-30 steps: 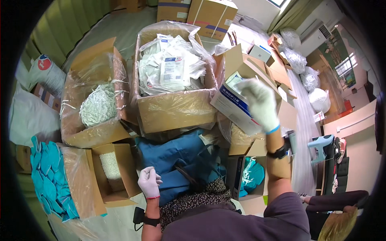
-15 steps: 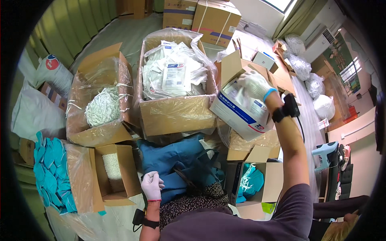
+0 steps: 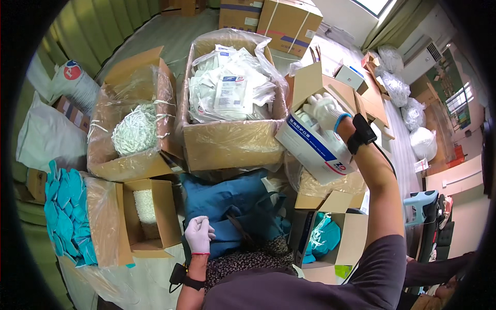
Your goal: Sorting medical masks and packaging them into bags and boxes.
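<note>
My right hand (image 3: pixel 323 110), in a white knit glove with a blue cuff, reaches into a white and blue printed carton (image 3: pixel 315 149) at the right. It lies over white packets inside; its fingertips are partly hidden, so its grip is unclear. My left hand (image 3: pixel 198 235), in a white glove with a red cuff, is held over the blue cloth (image 3: pixel 222 194) across my lap. Its fingers are curled together, with nothing visible in them. Beyond stands a large plastic-lined carton (image 3: pixel 232 144) heaped with flat white packets (image 3: pixel 232 93).
At left, a lined carton holds white straps (image 3: pixel 135 129). Below it, a smaller carton holds small white pieces (image 3: pixel 145 205) beside piled teal masks (image 3: pixel 70 217). At lower right, an open box (image 3: pixel 347 230) contains teal masks with white straps. Taped cartons (image 3: pixel 289 23) stand behind.
The view has shifted slightly, moving the scene a little to the right. My right hand is still in the printed carton, its wrist turned somewhat. My left hand remains curled over my lap.
</note>
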The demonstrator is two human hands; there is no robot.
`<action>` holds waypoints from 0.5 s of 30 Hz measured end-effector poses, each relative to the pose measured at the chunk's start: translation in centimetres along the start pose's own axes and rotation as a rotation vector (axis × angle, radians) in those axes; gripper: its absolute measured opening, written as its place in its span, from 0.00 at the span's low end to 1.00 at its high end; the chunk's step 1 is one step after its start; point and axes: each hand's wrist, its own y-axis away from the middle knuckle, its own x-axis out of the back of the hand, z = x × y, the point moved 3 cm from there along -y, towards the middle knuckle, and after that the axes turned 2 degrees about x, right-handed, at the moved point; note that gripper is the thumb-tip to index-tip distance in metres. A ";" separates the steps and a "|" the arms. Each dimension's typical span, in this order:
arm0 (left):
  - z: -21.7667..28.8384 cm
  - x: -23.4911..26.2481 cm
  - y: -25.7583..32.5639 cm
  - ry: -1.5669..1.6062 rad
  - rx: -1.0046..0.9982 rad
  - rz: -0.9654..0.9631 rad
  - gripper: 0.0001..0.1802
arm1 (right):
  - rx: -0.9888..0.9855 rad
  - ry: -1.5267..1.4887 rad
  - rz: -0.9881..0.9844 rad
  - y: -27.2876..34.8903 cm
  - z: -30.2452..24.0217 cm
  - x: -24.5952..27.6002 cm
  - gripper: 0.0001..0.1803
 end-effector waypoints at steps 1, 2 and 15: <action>0.1 0.0 0.0 -0.003 -0.004 -0.004 0.07 | -0.011 0.051 0.041 0.2 0.2 -0.2 0.10; 0.1 0.0 0.0 -0.005 -0.008 -0.011 0.07 | -0.012 0.051 0.037 0.7 0.6 -0.5 0.10; 0.1 -0.1 -0.3 -0.014 -0.032 -0.047 0.07 | -0.247 -0.344 -0.211 12.0 4.6 2.3 0.22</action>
